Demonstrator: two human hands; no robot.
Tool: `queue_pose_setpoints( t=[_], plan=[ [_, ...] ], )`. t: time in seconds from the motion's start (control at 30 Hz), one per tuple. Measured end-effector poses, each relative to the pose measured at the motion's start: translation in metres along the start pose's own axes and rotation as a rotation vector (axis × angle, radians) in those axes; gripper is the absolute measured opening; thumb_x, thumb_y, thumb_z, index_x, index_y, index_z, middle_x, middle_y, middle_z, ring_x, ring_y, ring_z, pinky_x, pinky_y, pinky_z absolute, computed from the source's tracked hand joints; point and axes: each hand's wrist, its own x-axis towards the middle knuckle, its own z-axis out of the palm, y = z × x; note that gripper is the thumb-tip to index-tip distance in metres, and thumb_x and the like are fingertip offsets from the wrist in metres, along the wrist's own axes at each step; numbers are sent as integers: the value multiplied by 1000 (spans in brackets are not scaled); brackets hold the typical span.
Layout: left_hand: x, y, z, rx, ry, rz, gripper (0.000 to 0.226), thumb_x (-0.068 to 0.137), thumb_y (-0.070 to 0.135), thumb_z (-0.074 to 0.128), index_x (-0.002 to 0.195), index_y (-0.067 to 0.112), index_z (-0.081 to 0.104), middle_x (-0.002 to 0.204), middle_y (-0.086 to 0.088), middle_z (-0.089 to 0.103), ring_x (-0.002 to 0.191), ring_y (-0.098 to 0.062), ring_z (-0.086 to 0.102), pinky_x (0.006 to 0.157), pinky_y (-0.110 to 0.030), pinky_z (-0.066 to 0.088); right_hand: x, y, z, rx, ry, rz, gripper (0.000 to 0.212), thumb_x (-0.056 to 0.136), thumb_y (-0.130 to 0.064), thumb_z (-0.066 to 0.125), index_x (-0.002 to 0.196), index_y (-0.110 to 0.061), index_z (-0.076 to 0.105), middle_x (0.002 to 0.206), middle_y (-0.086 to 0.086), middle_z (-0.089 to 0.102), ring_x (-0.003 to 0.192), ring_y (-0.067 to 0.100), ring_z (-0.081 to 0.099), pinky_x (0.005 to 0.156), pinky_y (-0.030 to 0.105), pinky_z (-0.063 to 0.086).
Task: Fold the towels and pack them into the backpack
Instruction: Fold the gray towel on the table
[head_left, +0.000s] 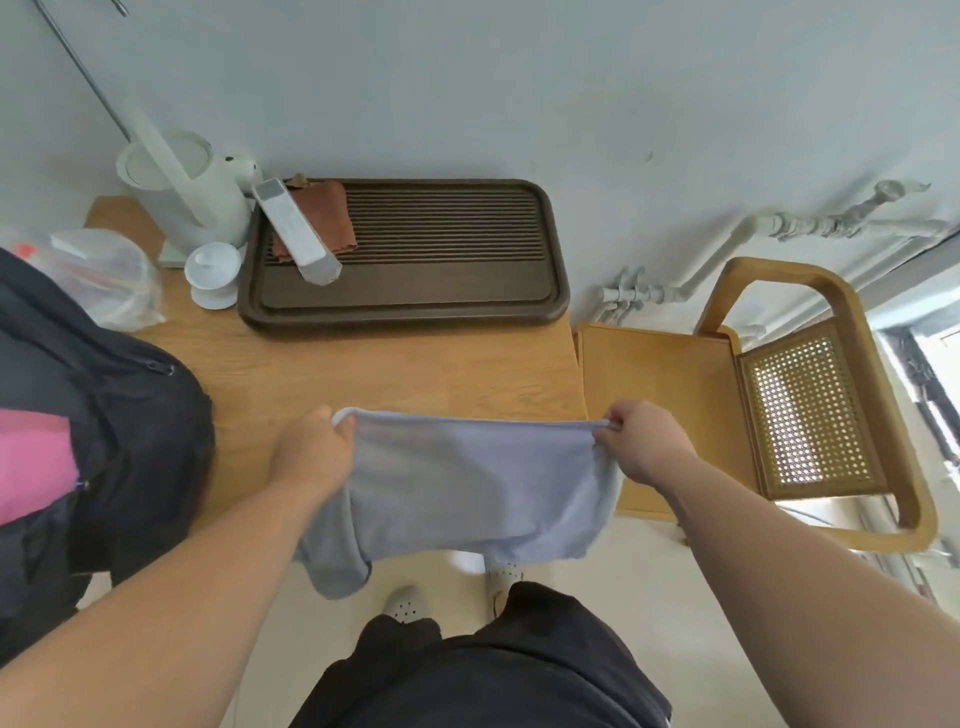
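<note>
Left hand: pinching the towel by one corner
Right hand: pinching the other corner — towel hanging stretched
Backpack: sitting at left

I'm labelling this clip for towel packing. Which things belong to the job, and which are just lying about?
Job: blue towel, left hand, right hand, black backpack.
Lying about: brown tray, white kettle, plastic bag, wooden chair.

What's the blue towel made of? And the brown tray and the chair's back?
The towel looks like soft, matte cloth: it sags and creases. The tray seems dark, smooth wood or bamboo, slatted on top. The chair back looks like woven cane; light shows through its holes.
</note>
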Motion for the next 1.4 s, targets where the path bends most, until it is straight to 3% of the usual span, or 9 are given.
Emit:
queue_pose_setpoints(
  t=[0.37, 0.47, 0.53, 0.6, 0.73, 0.87, 1.03, 1.2, 1.4],
  plan=[
    [71, 31, 21, 135, 90, -106, 29, 104, 39, 43, 86, 16, 44, 90, -17, 58, 84, -37, 53, 72, -42, 42, 118, -15, -2, 146, -58, -47, 20, 95, -30, 59, 77, -22, 57, 73, -1, 59, 68, 19, 54, 52, 27, 36],
    [86, 43, 22, 162, 123, -118, 27, 105, 37, 42, 92, 13, 46, 88, -15, 53, 84, -37, 52, 70, -41, 39, 147, -22, -5, 173, -1, -68, 15, 95, -31, 59, 85, -19, 61, 77, 1, 61, 76, 24, 59, 55, 28, 39],
    [93, 51, 23, 146, 159, -134, 27, 105, 38, 43, 98, 12, 47, 89, -13, 53, 83, -34, 51, 71, -42, 41, 162, -29, -7, 169, 77, -81, 14, 95, -34, 59, 92, -20, 61, 84, 0, 61, 86, 27, 60, 63, 32, 43],
    [98, 55, 25, 104, 189, -137, 24, 102, 38, 49, 100, 14, 45, 93, -13, 56, 85, -34, 54, 73, -44, 45, 166, -34, -6, 88, 179, -87, 21, 93, -41, 59, 106, -24, 61, 108, 1, 58, 104, 28, 55, 82, 39, 47],
    [87, 59, 30, 182, 206, -123, 36, 95, 41, 59, 122, 18, 49, 121, -14, 53, 111, -38, 50, 94, -50, 44, 135, -37, 13, -58, 259, -270, 48, 90, -50, 57, 132, -28, 51, 140, 4, 40, 130, 31, 36, 110, 49, 29],
    [49, 52, 37, 285, 206, -127, 48, 96, 44, 56, 136, 21, 46, 134, -15, 46, 122, -40, 42, 104, -49, 34, 93, -37, 50, -291, 19, -588, 57, 95, -58, 47, 146, -37, 36, 164, 6, 12, 151, 33, 7, 122, 54, 10],
    [-2, 15, 41, 236, 190, -323, 52, 96, 46, 53, 141, 24, 43, 139, -12, 45, 127, -38, 40, 105, -51, 36, 78, -50, 80, -415, -142, -696, 72, 95, -67, 35, 155, -45, 2, 164, 1, -23, 150, 34, -23, 120, 62, -5],
    [-22, -32, 31, 158, 169, -543, 72, 83, 63, 62, 137, 18, 49, 133, -12, 51, 122, -38, 47, 98, -49, 45, 88, -52, 83, -520, -184, -628, 92, 85, -82, 33, 150, -49, -22, 159, -3, -37, 146, 35, -33, 116, 69, -7],
    [-16, -64, 28, -39, 54, -554, 57, 72, 51, 76, 114, 19, 55, 106, -1, 61, 92, -28, 62, 76, -42, 56, 82, -65, 82, -562, -189, -538, 101, 79, -82, 47, 151, -50, -16, 162, -4, -29, 149, 35, -26, 117, 66, -3]
  ],
)
